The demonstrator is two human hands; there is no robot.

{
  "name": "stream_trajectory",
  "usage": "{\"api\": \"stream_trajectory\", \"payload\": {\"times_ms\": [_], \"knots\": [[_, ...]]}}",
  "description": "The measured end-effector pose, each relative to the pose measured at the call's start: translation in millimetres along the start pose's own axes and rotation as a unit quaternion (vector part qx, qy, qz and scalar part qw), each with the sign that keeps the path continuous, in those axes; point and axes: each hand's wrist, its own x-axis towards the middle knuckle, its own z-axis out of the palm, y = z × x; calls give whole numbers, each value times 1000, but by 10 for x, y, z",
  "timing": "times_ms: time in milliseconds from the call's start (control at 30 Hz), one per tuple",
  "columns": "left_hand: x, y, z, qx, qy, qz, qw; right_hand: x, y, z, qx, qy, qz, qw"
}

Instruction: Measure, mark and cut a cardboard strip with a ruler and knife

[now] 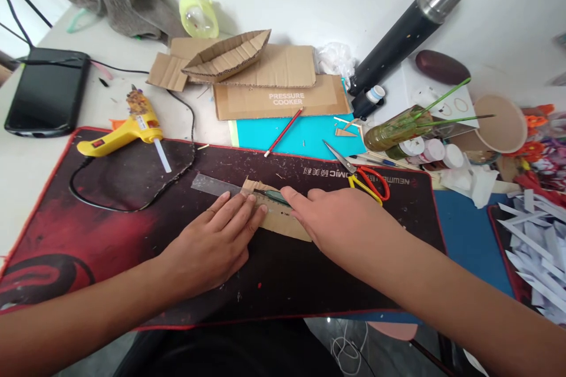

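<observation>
My left hand lies with its fingers stretched out, pressing a clear plastic ruler onto a small piece of brown cardboard. My right hand is closed around a craft knife with a green handle. The knife's dark tip points left and rests at the ruler's upper edge, over the cardboard, close to my left fingertips. Part of the handle is hidden in my right hand. Beneath everything is a black and red desk mat.
A yellow glue gun with its cord lies left. Behind are a cardboard boat shape, a printed cardboard sheet and a red pencil. Scissors, a green-stemmed jar and a black flask are right.
</observation>
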Motion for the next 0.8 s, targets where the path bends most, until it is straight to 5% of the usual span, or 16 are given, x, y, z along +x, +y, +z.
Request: {"api": "stream_trajectory", "payload": {"times_ms": [800], "knots": [[-41,-1,-3,-9,-31,-21,999,-109,103,38,5,-6,-14,1000]]}}
